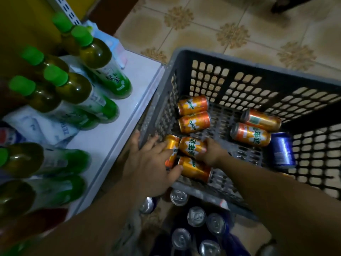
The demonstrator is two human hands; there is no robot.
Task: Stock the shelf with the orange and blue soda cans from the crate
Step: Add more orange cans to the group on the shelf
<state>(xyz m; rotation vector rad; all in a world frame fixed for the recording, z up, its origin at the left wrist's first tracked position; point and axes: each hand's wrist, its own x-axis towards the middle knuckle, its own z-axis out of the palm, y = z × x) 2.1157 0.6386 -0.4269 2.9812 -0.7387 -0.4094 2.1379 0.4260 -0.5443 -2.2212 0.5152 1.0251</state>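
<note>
Both forearms stretched down into the grey crate (184,58). The left hand (153,163) lay with fingers spread across the wall-side orange can (172,145). The right hand (212,152) curled round the middle orange can (191,146) beside it.

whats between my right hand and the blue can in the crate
Nothing but bare crate floor between the right hand, which holds an orange can, and the blue can, as the head view shows.

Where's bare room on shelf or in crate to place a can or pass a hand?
Free: white shelf, bare strip between green tea bottles and crate. Crate floor: bare middle between left and right orange cans. Crowded: near-left corner, three cans bunched.
</note>
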